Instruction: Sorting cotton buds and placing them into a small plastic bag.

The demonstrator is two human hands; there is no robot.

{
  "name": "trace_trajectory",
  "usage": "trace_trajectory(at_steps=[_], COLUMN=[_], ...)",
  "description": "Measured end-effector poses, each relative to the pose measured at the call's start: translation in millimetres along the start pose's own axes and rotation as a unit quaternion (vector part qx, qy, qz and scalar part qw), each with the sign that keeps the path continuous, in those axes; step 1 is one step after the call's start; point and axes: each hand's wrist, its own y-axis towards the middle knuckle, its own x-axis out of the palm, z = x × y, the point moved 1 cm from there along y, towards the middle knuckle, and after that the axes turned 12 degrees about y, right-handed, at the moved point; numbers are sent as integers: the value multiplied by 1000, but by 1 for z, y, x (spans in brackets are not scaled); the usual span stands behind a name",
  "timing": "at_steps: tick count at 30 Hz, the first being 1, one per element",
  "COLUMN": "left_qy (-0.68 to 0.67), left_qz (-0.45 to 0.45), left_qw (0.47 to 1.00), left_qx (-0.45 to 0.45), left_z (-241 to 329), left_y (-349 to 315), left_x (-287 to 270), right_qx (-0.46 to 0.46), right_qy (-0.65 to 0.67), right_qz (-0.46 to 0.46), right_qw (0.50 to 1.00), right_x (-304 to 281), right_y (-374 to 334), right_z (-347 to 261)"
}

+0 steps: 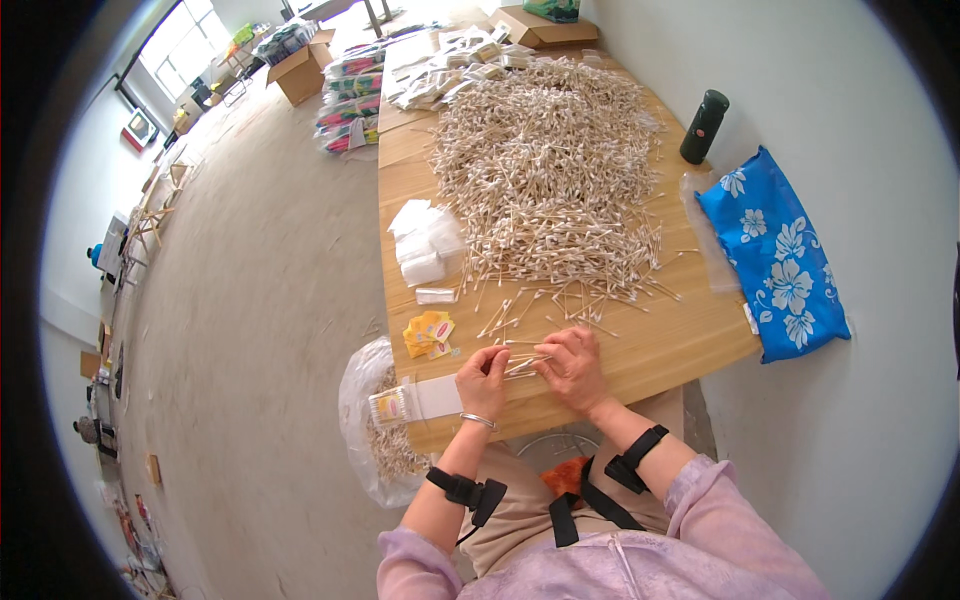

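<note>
Near the front edge of the wooden table, several cotton swabs (519,368) lie between my two hands. My left hand (482,382) is closed in a pinch at their left ends. At their right ends, the fingers of my right hand (570,366) curl around them. Beyond my hands spreads a big heap of loose cotton swabs (550,170), with some stray ones at its near edge. Left of my left hand, a white strip (437,397) lies on the table beside a clear pack of cotton swabs (392,406) with a yellow label.
Yellow cards (428,333) and clear plastic bags (425,240) lie along the table's left side. A clear sack of swabs (372,440) hangs by the left edge. On the right are a dark flask (704,127) and a blue flowered bag (780,262) against the wall.
</note>
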Motion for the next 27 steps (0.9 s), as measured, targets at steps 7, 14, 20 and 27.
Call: trace_trajectory(at_steps=[7,14,20,27], left_qy=[-40,-154,-193,-225], left_qz=[-19,-26,-35,-87], left_qw=[999,986,980,970], left_qx=[-11,-48,-41,-31], left_z=[4,5,23,36], left_y=[2,-1,-12,-21], left_x=[-3,-10,-11,-16], right_qx=[-47,33,71,196], right_qy=[-17,66,172,316], right_qz=[4,-45,-48,-100], right_qw=[999,996,981,923], right_x=[4,7,0,-3], right_y=[-1,2,9,4], right_z=[-2,-21,-36,-39])
